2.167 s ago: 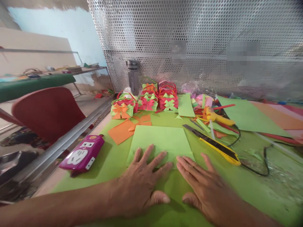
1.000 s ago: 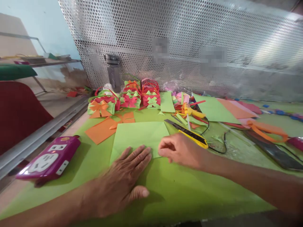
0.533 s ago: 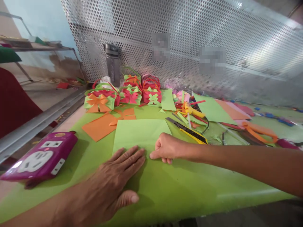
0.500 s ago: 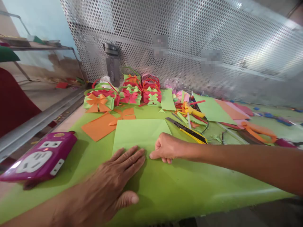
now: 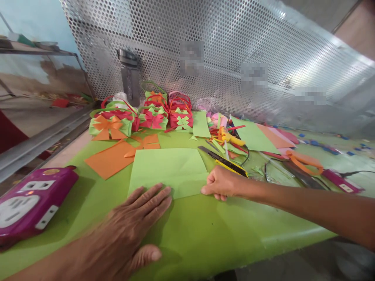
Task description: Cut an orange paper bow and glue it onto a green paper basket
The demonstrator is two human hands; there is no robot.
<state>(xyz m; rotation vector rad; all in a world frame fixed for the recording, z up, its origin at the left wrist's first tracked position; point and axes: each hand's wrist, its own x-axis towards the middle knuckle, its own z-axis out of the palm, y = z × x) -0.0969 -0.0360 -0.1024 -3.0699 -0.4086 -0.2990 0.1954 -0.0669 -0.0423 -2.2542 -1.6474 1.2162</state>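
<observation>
A folded light green paper sheet (image 5: 168, 169) lies flat on the green table cover (image 5: 205, 234). My left hand (image 5: 129, 230) rests flat, fingers spread, with its fingertips on the sheet's near left edge. My right hand (image 5: 221, 183) is curled into a fist with the index finger pressing down at the sheet's near right corner. Just beyond my right hand lies a yellow and black utility knife (image 5: 224, 162).
A purple power strip (image 5: 27, 205) sits at the near left. Orange paper (image 5: 109, 158) lies left of the sheet. Several red, green and orange paper baskets (image 5: 140, 115) stand before the perforated metal screen (image 5: 205, 47). A yellow glue gun (image 5: 231, 137), orange scissors (image 5: 304, 162) and paper sheets lie right.
My right hand went from flat to a fist and slid rightwards along the sheet's near edge to its right corner. My left hand stayed flat on the near left edge. The view panned right.
</observation>
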